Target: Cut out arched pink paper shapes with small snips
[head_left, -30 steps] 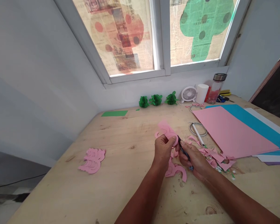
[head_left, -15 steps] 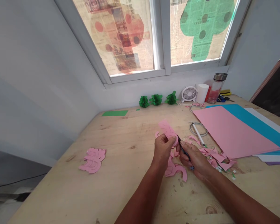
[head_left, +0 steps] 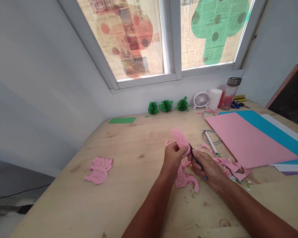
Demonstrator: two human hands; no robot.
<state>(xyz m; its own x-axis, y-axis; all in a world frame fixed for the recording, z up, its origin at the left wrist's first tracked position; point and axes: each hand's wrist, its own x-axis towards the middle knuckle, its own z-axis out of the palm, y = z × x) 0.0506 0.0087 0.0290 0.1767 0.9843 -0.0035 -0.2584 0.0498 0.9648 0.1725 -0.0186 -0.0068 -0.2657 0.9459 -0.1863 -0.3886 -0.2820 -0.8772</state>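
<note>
Pinched between the thumb and fingers of my left hand (head_left: 173, 157) is a pink paper piece (head_left: 181, 140) with drawn curved outlines, raised over the table. My right hand (head_left: 207, 167) is closed round dark scissors (head_left: 196, 161), whose blades meet the right edge of that paper; fingers partly hide the handles. Under both hands lie cut pink paper pieces (head_left: 182, 180), one of them a curved strip. A heap of pink scraps (head_left: 232, 167) is to the right of my right hand. Farther left rests a group of overlapping scalloped pink cutouts (head_left: 99, 170).
On the wooden table (head_left: 129, 195), a pink sheet (head_left: 248, 142) overlaps a blue sheet (head_left: 270, 135) at right. A white pen (head_left: 211, 142) lies across a ring. Along the wall stand green paper shapes (head_left: 166, 106), a small fan (head_left: 201, 99) and a glass bottle (head_left: 230, 94). A green strip (head_left: 122, 120) lies back left.
The pink paper in my left hand has turned slightly, its upper end shifting a little to the right. Both hands stay in nearly the same place.
</note>
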